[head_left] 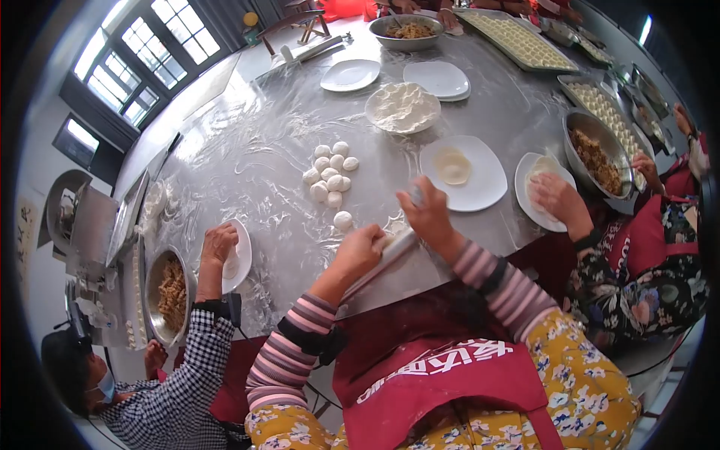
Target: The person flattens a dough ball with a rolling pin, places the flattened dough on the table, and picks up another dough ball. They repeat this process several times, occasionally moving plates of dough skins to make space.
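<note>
My right hand (429, 217) is closed around a pale, motion-blurred rolling pin (397, 250) near the front edge of the steel table. My left hand (360, 252) is closed just to its left, with its fingertips by a floury piece of dough (395, 225); what the fingers pinch is mostly hidden. Beyond my left hand lies a single dough ball (343, 220), with a cluster of several more dough balls (327, 177) behind it. Past my right hand, a thin round wrapper (453, 166) rests on a square white plate (484, 180).
A bowl of flour (403, 109) and white plates (350, 75) stand farther back. Co-workers' hands work at plates on the left (220, 243) and right (556, 196), beside filling bowls (171, 296). Trays of dumplings (517, 41) line the far right. Flour streaks the table (277, 135).
</note>
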Motion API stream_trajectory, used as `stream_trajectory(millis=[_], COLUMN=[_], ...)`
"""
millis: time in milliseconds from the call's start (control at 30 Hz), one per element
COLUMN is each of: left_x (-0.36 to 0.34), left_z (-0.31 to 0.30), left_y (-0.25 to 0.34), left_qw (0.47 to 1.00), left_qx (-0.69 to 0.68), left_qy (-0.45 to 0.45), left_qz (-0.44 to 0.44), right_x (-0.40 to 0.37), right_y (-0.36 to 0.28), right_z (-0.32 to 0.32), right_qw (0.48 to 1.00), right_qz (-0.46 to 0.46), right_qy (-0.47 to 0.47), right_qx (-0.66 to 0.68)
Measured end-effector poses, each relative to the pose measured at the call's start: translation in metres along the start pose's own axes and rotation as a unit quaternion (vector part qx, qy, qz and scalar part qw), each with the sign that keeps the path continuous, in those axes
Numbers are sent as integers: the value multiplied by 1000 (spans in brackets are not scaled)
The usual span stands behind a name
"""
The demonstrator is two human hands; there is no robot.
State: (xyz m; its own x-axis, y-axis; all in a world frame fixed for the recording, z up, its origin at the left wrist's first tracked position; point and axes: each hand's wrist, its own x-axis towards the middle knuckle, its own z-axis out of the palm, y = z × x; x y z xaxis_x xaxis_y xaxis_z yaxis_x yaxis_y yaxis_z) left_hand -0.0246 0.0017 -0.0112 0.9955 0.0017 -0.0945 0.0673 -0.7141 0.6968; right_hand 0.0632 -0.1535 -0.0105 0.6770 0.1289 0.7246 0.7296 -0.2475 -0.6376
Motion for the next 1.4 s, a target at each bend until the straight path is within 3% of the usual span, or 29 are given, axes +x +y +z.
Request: stream_trajectory(millis=[67,133,267,333,533,633,667,733,767,800,833,900,933,1000,1033,1100,1133,1200,1267,1333,1400], left_x=[6,7,1,2,51,85,90,92,86,72,57,15,0,-23,-29,-28,-22,-2,17,28,39], left_z=[-2,-6,-4,-6,0,0,-4,-16,-23,-28,-29,-18,-6,20,20,9,5,-4,-34,-56,-59], left_y=[-2,-3,-9,-11,23,72,74,71,61,47,35,29,14,-18,-14,2,-1,-12,-26,-35,-60], left_qw=[1000,998,998,998,991,942,942,969,969,991,977,945,944,920,920,976,977,988,984,951,953], left_qx=[-17,-7,-48,-48,-68,-318,-318,-197,-196,-11,175,308,310,369,368,187,183,46,9,133,116], left_qy=[11,-41,-42,-41,-103,-83,-83,105,108,116,118,74,71,133,135,51,58,117,178,271,269], left_qz=[0,-44,-29,-12,48,73,74,108,106,58,7,-86,-91,19,8,103,96,88,-13,-70,-70], right_x=[4,3,-42,-55,-50,-47,-47,-48,-48,-48,-48,-47,-48,-46,-45,-43,-42,-42,-43,-46,-44], right_y=[2,2,-15,-33,-37,-32,-31,-31,-31,-33,-33,-31,-32,-30,-29,-32,-33,-32,-32,-32,-29], right_z=[8,5,-54,-73,-75,-71,-70,-70,-71,-73,-74,-73,-72,-71,-69,-70,-69,-69,-70,-68,-66], right_qw=[1000,999,999,998,994,993,993,992,991,992,991,992,992,993,994,993,993,992,994,994,994], right_qz=[18,24,-12,18,70,54,53,40,40,45,52,50,50,50,42,49,58,50,55,55,53], right_qy=[0,-9,-49,-55,-40,-53,-53,-34,-36,-50,-64,-58,-53,-52,-49,-52,-46,-50,-43,-44,-45], right_qx=[23,48,-19,8,78,89,88,116,119,110,101,105,105,99,90,96,94,101,81,81,82])
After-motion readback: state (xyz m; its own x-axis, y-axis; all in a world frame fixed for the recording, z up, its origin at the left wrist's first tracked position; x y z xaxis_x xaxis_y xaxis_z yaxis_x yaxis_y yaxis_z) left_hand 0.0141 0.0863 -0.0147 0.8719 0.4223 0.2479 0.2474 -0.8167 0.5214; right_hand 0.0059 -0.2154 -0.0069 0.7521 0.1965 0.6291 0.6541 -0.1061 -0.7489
